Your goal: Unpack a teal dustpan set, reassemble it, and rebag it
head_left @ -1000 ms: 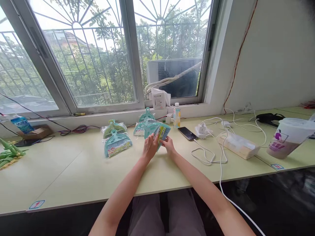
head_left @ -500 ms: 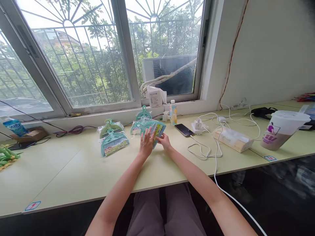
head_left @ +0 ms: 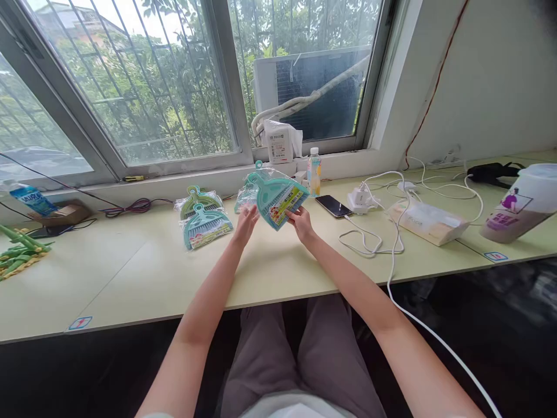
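Observation:
A teal dustpan-and-brush set [head_left: 278, 200] in clear plastic wrap, with a yellow-green printed label, is tilted above the table. My right hand [head_left: 301, 225] grips its lower right corner. My left hand [head_left: 246, 225] is at its left edge, fingers stretched out; whether they touch the set I cannot tell. Another wrapped dustpan set [head_left: 244, 197] lies behind, partly hidden by the held one. To the left, a blue dustpan set [head_left: 206, 226] overlaps a green one [head_left: 198, 197].
To the right lie a phone [head_left: 333, 205] on a white cable, a charger block [head_left: 362, 198], a tissue pack [head_left: 429, 222] and a large drink cup [head_left: 517, 203]. A juice bottle [head_left: 314, 172] stands near the windowsill. At left are a blue bottle [head_left: 33, 198] and a cable bundle [head_left: 130, 207].
The held set has been lifted and turned so its label faces me. My left hand has slid off its front to the left edge. The view has tipped downward.

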`<state>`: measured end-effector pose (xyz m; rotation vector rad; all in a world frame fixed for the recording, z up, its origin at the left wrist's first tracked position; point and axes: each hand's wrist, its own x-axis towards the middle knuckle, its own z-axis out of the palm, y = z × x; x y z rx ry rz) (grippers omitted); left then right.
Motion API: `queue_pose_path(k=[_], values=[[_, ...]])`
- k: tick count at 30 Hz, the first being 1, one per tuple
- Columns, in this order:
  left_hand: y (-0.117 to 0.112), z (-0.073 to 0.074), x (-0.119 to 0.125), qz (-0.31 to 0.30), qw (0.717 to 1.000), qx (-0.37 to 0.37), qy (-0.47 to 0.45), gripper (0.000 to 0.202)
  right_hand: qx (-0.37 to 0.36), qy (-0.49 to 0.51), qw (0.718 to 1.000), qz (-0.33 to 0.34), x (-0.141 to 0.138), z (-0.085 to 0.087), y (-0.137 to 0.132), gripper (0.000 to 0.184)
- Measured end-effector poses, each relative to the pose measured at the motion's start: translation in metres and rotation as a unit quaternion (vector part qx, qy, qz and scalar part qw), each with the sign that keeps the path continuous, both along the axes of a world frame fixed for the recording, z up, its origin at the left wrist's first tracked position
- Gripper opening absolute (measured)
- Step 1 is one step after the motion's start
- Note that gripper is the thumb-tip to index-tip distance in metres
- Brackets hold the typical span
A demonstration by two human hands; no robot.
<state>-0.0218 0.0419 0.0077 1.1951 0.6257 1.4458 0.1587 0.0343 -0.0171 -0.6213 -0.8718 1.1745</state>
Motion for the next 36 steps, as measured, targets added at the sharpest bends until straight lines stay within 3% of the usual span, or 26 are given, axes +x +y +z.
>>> queue_pose_path(k=[2,4,6,10,12,17,19,25,27,31,36], values=[[0.001,-0.005,0.002,-0.066,0.998,0.005,0.017,0.059,-0.001,-0.010,1.000,0.005,-0.001,-0.002,0.000,0.039],[-0.002,-0.011,0.010,-0.068,0.997,-0.002,0.023,0.050,-0.005,-0.017,1.000,0.004,-0.003,-0.004,0.001,0.039],[-0.006,-0.017,0.019,-0.076,0.996,-0.025,0.028,0.048,-0.009,-0.020,1.000,-0.008,-0.005,-0.004,0.001,0.039],[-0.013,-0.026,0.028,-0.191,0.975,-0.083,0.073,0.050,-0.014,-0.021,0.998,-0.051,-0.005,-0.003,0.001,0.039],[-0.014,-0.026,0.030,-0.218,0.970,-0.083,0.074,0.048,-0.015,-0.010,0.997,-0.069,-0.004,-0.004,0.002,0.039],[-0.012,-0.018,0.029,-0.118,0.991,-0.054,-0.012,0.042,-0.034,0.015,0.998,-0.041,-0.006,-0.006,0.001,0.039],[-0.011,-0.015,0.026,-0.104,0.993,-0.060,-0.014,0.039,-0.036,0.003,0.999,-0.020,-0.009,-0.005,-0.001,0.037],[-0.020,-0.019,0.030,-0.220,0.963,-0.110,0.113,0.048,-0.030,-0.009,0.995,-0.096,-0.009,-0.003,-0.003,0.036],[-0.020,-0.018,0.033,-0.206,0.967,-0.096,0.112,0.047,-0.038,0.011,0.995,-0.094,-0.004,-0.003,-0.001,0.037],[-0.013,-0.009,0.023,-0.116,0.991,-0.068,0.025,0.045,-0.042,0.035,0.997,-0.045,-0.001,-0.002,0.001,0.038],[-0.002,0.006,0.005,-0.066,0.989,-0.088,-0.104,0.045,-0.046,0.004,0.998,0.050,-0.007,0.000,-0.003,0.037]])
